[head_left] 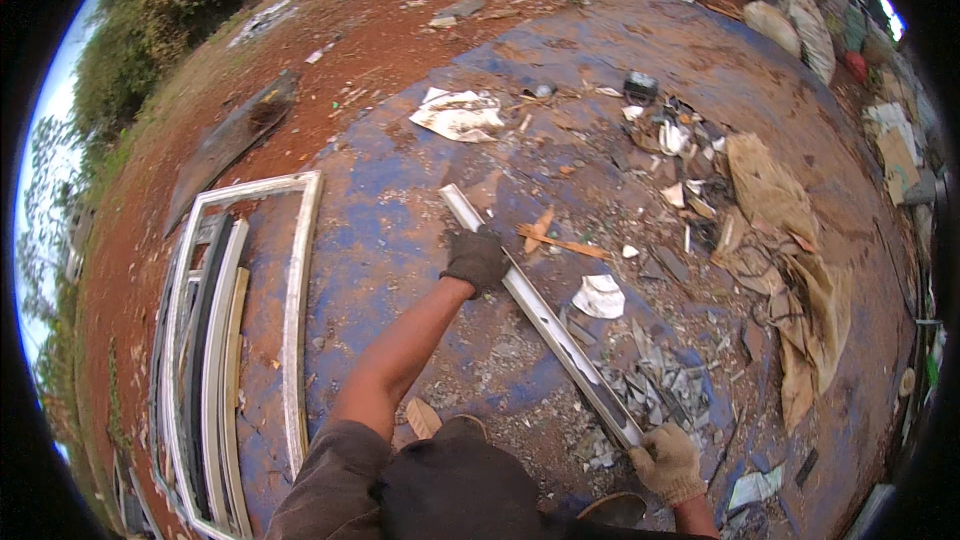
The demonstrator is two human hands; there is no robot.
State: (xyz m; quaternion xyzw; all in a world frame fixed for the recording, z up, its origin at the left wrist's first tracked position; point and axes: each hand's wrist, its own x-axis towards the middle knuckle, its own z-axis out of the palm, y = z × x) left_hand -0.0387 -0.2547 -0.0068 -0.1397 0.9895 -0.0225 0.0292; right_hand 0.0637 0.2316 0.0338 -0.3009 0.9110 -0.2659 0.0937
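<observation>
A long pale metal channel strip [545, 315] lies slanted over the dirty blue ground sheet [390, 230]. My left hand [477, 258], in a dark glove, grips the strip near its far end. My right hand [668, 462], in a tan glove, holds its near end close to my body. Broken grey shards [660, 395] lie heaped just right of the strip. A small white scrap [600, 297] rests beside the middle of the strip.
A white window frame [297, 310] with loose strips stacked inside lies at the left on red earth. A brown crumpled sack [785, 230] and scattered debris fill the right side. A white torn sheet [460, 115] lies farther off. Bushes border the upper left.
</observation>
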